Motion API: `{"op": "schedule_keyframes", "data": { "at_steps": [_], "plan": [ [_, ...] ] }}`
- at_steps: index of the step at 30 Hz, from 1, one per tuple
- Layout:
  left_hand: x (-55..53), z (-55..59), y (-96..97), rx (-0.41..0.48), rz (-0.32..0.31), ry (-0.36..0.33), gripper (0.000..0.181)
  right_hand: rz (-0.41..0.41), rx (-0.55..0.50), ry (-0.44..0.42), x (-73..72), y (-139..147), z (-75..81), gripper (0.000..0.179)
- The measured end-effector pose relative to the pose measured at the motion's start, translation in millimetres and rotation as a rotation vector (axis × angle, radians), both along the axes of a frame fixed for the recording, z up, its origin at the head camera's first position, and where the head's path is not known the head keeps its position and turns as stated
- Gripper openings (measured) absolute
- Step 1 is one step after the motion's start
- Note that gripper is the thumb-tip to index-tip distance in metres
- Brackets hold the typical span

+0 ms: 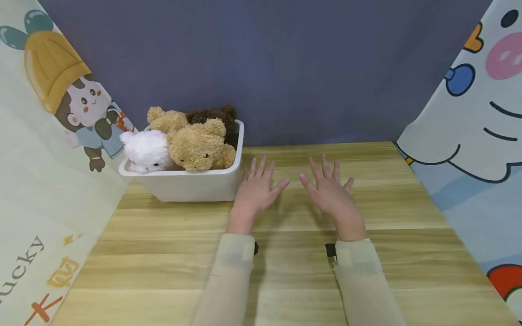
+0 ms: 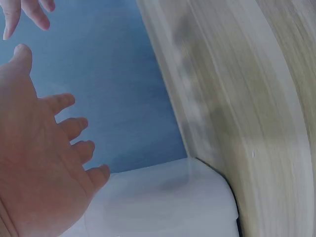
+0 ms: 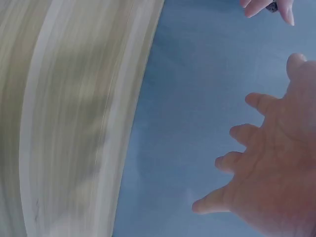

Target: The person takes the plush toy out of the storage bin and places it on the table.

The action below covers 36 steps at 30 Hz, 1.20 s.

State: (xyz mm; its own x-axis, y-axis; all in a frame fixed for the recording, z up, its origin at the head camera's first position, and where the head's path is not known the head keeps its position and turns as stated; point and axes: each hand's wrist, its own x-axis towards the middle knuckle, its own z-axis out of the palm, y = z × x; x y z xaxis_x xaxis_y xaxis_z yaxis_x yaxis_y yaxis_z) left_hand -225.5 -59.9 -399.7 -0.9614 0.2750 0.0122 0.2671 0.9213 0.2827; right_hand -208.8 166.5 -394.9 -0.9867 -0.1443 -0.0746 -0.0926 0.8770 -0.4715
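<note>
Both hands hover palm down over the wooden table, fingers spread and nothing held. The left hand (image 1: pixel 256 192) is beside the right side of a white bin (image 1: pixel 195 188); whether it touches the bin I cannot tell. To its right, a short gap away, is the right hand (image 1: pixel 331 194). Plush toys fill the bin: a white one (image 1: pixel 147 149) at front left, a tan bear (image 1: pixel 200 145) at front right, another tan one (image 1: pixel 167 120) behind, and a dark brown one (image 1: pixel 214 114) at the back. In the left wrist view the bin's smooth wall (image 2: pixel 163 202) lies below the left fingers.
The wood-grain table (image 1: pixel 163 262) runs back to a dark blue-grey wall panel (image 1: pixel 318 72). Printed cartoon panels stand at the left (image 1: pixel 36 158) and right (image 1: pixel 469 136) sides. The bin stands at the table's back left, near the left panel.
</note>
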Motion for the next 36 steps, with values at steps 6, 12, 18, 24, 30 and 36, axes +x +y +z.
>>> {"op": "schedule_keyframes", "data": {
  "at_steps": [6, 12, 18, 24, 30, 36],
  "plan": [
    [-0.5, 17.3, -5.6, 0.138, -0.100, -0.038, 0.087, 0.044, -0.072, -0.013, -8.0, -11, 9.8, 0.091],
    [15.6, 75.6, -32.6, 0.348, -0.214, -0.013, 0.085, 0.122, -0.155, -0.002, -22.1, -35, 22.0, 0.091],
    [27.9, 132.5, -90.7, 0.359, -0.220, 0.369, 0.064, 0.172, -0.392, -0.030, -38.7, -88, 40.6, 0.078],
    [25.4, 136.3, -173.8, 0.542, 0.046, 0.626, 0.043, 0.097, -0.767, -0.258, -44.7, -144, 47.5, 0.073],
    [28.0, 101.1, -251.1, 0.574, 0.370, 0.561, 0.048, 0.069, -0.813, -0.249, -41.3, -171, 36.4, 0.097],
    [27.9, 62.2, -313.5, 0.664, 0.517, 0.331, 0.060, 0.118, -0.762, -0.135, -46.2, -176, 15.5, 0.093]
  ]
}}
